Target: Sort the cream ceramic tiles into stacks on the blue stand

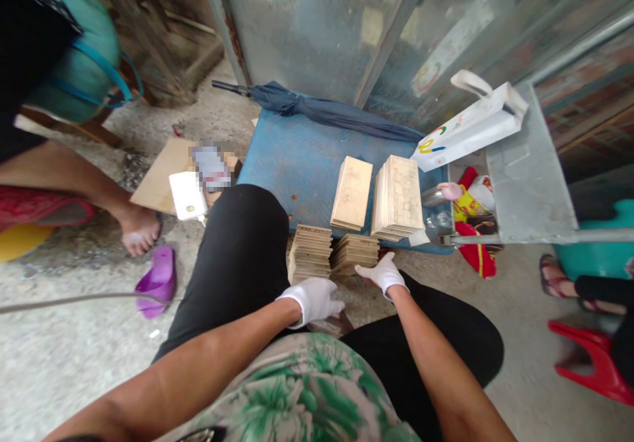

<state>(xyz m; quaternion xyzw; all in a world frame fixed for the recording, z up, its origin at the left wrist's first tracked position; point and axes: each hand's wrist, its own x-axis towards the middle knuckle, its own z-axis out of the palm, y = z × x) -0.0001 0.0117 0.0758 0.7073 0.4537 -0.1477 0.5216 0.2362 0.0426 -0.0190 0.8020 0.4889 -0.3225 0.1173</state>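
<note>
Two low stacks of thin wooden boards sit on the floor between my knees: left stack [310, 252], right stack [355, 253], touching. My right hand [382, 273], white glove, rests on the right stack's near edge, fingers curled on it. My left hand [314, 298], gloved, hangs just below the left stack, fingers loosely bent, clamped on nothing. Beyond, two taller board piles [396, 196] on a blue platform [292, 158]; folded umbrella [327, 110] behind, white paper bag [470, 125] right
</note>
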